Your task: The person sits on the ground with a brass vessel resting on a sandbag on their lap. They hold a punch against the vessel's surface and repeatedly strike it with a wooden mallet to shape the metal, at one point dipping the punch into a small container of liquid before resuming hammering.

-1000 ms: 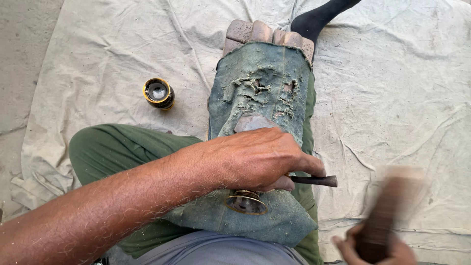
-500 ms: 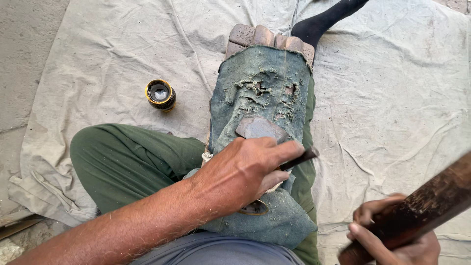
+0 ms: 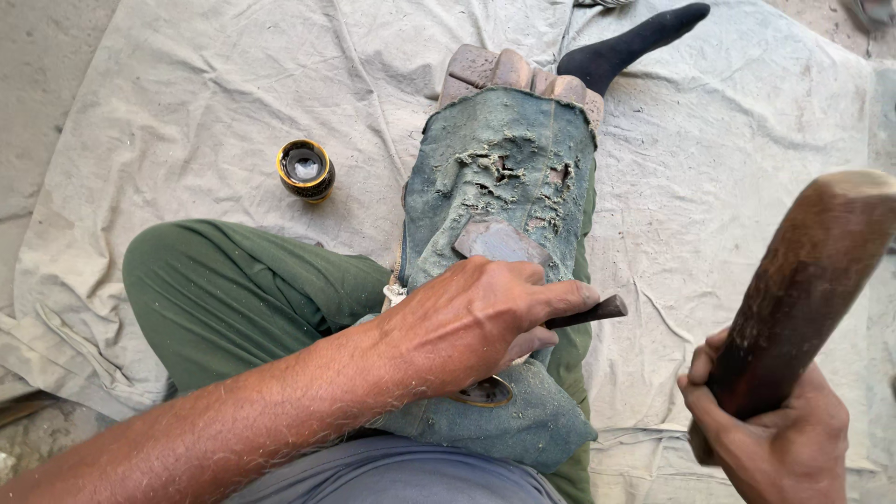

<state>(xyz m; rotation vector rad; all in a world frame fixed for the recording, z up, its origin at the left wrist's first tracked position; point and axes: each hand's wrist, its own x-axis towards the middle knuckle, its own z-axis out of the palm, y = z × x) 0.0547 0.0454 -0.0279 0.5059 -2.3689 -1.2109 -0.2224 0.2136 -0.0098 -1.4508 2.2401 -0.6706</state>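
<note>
My left hand [image 3: 481, 322] is closed around a thin dark metal rod [image 3: 590, 312] whose end sticks out to the right, held over a worn blue denim pad [image 3: 509, 168] that lies along my leg. Under that hand a small round brass-rimmed piece [image 3: 485, 392] shows on the pad. A flat grey metal plate [image 3: 499, 241] rests on the denim just beyond the fingers. My right hand [image 3: 775, 439] grips a thick brown wooden club [image 3: 803, 280], raised at the lower right and tilted up.
A small black-and-gold cup [image 3: 305, 169] stands on the pale cloth sheet [image 3: 187, 103] at the left. A brown block [image 3: 518, 70] sits at the far end of the denim pad beside a black-socked foot [image 3: 635, 42]. My bent green-trousered knee [image 3: 243, 289] is at the left.
The wooden club in my right hand has swung upward and grown larger in view. My left hand shifted slightly with the rod, uncovering more of the brass-rimmed piece.
</note>
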